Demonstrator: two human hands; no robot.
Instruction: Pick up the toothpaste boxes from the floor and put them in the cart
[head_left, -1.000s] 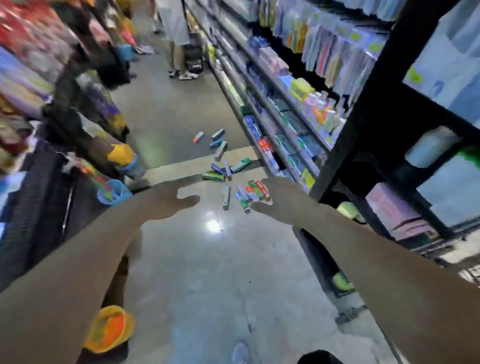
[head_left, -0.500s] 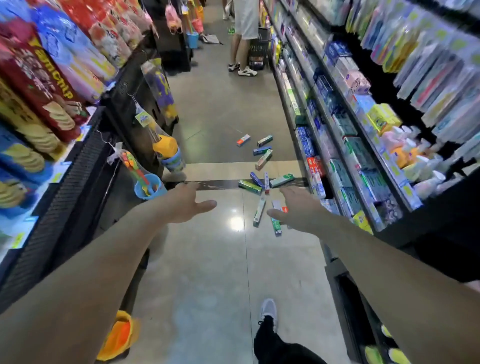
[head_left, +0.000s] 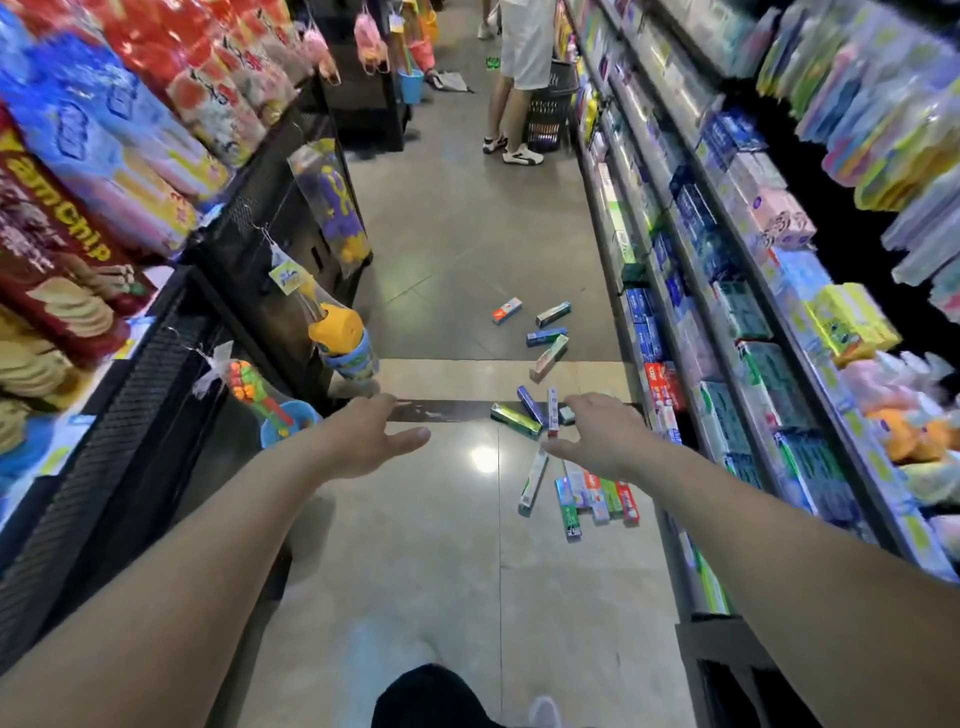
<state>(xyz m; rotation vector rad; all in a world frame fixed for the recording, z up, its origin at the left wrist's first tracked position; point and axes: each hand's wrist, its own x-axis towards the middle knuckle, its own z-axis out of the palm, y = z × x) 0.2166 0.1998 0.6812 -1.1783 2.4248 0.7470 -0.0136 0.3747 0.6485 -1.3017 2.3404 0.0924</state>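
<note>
Your right hand (head_left: 597, 434) covers part of one toothpaste box (head_left: 566, 414); print on the boxes is too small to read, and the far shopper (head_left: 519, 67) is cut off above the waist

Toothpaste boxes (head_left: 540, 415) are scattered on the floor (head_left: 457, 244), used here as the landmark. Nearest cluster (head_left: 597, 496) is laid side by side below the landmark, just beside the base of the shelving (head_left: 727, 322) at right. Farther group (head_left: 540, 327) is found beyond the landmark, up the aisle. Snack rack (head_left: 130, 291) is located left of the landmark. Left hand (head_left: 371, 441) and right hand (head_left: 605, 439) are held out to either side of the landmark. A standing person (head_left: 519, 73) and basket (head_left: 550, 111) are seen far beyond.
</note>
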